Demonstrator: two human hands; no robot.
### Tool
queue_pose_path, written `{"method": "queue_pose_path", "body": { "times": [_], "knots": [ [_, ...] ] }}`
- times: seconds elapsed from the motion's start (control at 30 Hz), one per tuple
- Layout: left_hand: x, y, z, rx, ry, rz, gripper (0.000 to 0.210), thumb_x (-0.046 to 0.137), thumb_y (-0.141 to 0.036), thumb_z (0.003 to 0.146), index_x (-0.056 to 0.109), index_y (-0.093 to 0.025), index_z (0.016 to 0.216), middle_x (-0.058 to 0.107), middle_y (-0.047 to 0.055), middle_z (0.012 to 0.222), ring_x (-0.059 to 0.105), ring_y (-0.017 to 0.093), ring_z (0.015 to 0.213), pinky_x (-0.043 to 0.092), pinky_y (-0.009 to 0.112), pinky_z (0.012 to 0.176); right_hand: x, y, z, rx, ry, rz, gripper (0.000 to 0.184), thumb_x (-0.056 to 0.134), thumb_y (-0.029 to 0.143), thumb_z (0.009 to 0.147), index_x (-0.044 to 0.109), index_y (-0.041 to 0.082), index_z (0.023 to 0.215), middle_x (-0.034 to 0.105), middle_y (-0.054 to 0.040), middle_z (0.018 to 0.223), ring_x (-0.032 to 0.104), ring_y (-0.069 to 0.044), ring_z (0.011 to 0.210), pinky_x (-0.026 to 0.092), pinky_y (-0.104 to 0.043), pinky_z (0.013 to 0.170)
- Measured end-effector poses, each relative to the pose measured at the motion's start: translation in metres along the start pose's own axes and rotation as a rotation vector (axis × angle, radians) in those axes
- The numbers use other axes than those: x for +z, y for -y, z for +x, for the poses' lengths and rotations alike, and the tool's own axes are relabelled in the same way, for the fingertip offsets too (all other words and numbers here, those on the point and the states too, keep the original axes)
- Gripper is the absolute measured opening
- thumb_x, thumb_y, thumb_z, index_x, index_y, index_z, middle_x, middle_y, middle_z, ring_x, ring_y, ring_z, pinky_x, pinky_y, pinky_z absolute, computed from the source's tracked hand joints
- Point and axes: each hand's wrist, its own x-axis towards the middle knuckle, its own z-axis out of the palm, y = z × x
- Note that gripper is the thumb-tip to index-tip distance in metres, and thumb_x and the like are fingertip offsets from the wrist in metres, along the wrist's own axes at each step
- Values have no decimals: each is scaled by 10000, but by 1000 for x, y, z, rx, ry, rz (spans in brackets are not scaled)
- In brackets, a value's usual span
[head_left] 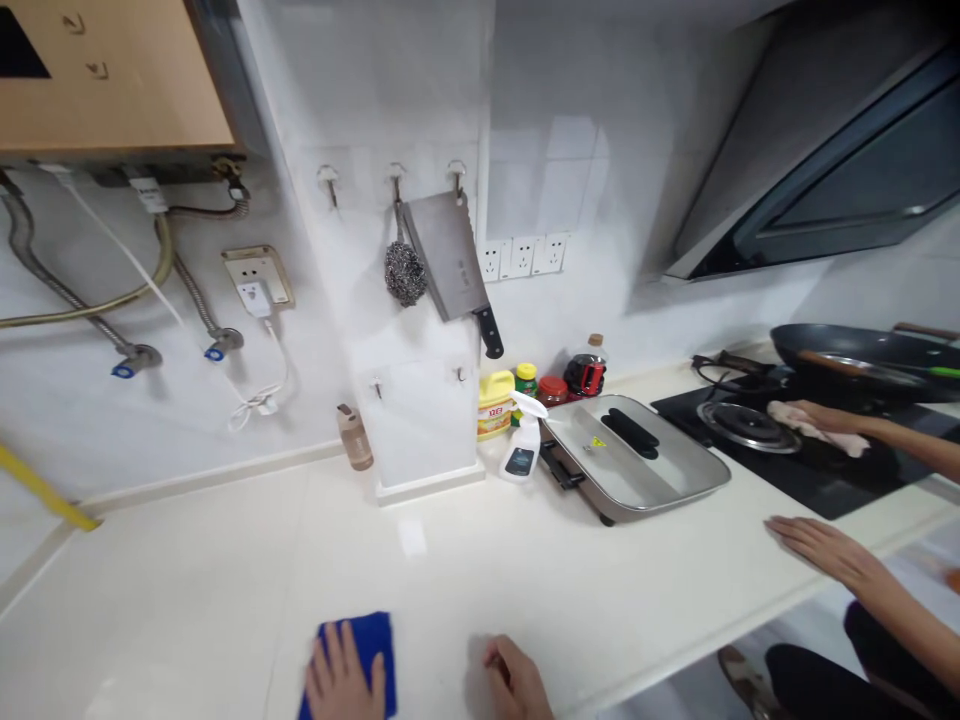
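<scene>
Cloth (360,650), blue, lies flat on the worktop (225,580) under my left hand (343,682), fingers spread, grip open; my right hand (516,680) rests just beside the cloth, loosely curled, holding nothing; beyond the cloth stand a spray bottle (523,440) and lidded electric pan (634,455); a co-worker's hand (821,545) presses the worktop's edge.

The cloth (358,655) under my left hand (341,682) is bright blue. The counter (225,580) is creamy white. The bottle (495,404) by the wall is yellow. The pan (862,355) is black. The cleaver (450,262) is grey.
</scene>
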Motion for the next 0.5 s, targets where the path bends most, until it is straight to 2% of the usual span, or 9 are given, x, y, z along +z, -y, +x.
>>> {"method": "queue_pose_path", "body": {
  "times": [0.07, 0.13, 0.2, 0.27, 0.33, 0.37, 0.43, 0.5],
  "knots": [
    [5, -46, -9, 119, 48, -45, 622, 351, -380, 871, 415, -68, 1405, 366, 183, 1531, 226, 353, 1449, 197, 536, 1180, -10, -2, -3, -19, -40, -7, 244, 335, 251, 862, 536, 221, 999, 589, 7, 728, 563, -141, 617, 487, -252, 582],
    [8, -91, -19, 197, 109, -123, 625, 409, -372, 859, 397, -94, 1419, 330, 181, 1547, 215, 362, 1452, 202, 554, 1181, -20, -3, -4, -108, -157, -72, 341, 320, 212, 875, 487, 215, 1172, 641, -58, 962, 631, -168, 825, 547, -302, 733],
    [8, -131, -25, 289, 190, -232, 656, 464, -375, 845, 354, -125, 1442, 283, 174, 1565, 187, 372, 1458, 209, 579, 1180, -29, -3, -4, -233, -277, -174, 422, 316, 171, 872, 437, 219, 1274, 586, -108, 1220, 581, -204, 1110, 530, -380, 916],
    [5, -156, -26, 400, 296, -363, 652, 486, -380, 848, 343, -180, 1451, 269, 145, 1574, 185, 362, 1461, 221, 587, 1181, -35, -2, -2, -311, -323, -266, 476, 328, 151, 868, 398, 219, 1334, 526, -115, 1329, 501, -221, 1238, 503, -422, 985],
    [-4, -160, -21, 455, 391, -517, 575, 440, -383, 882, 385, -231, 1434, 298, 105, 1571, 207, 318, 1463, 250, 556, 1186, -36, -1, 1, -350, -307, -334, 518, 355, 149, 860, 365, 211, 1374, 506, -114, 1360, 482, -225, 1259, 507, -422, 986],
    [-10, -153, -17, 437, 416, -600, 533, 396, -385, 904, 417, -243, 1418, 318, 88, 1567, 220, 288, 1462, 267, 528, 1188, -34, 0, 3, -367, -297, -365, 536, 371, 150, 853, 357, 204, 1385, 500, -115, 1370, 469, -232, 1272, 503, -428, 990],
    [-24, -124, -10, 311, 406, -759, 499, 306, -403, 931, 498, -244, 1363, 387, 72, 1539, 284, 237, 1444, 304, 471, 1181, -26, 3, 8, -388, -279, -434, 568, 394, 147, 837, 349, 186, 1403, 489, -121, 1392, 422, -259, 1320, 479, -456, 1017],
    [-39, -82, -8, 130, 357, -885, 509, 282, -455, 925, 587, -241, 1273, 509, 77, 1455, 449, 217, 1348, 370, 429, 1146, -14, 7, 14, -370, -226, -506, 600, 408, 142, 831, 336, 178, 1425, 456, -122, 1436, 347, -288, 1375, 423, -500, 1067]
  ]
}}
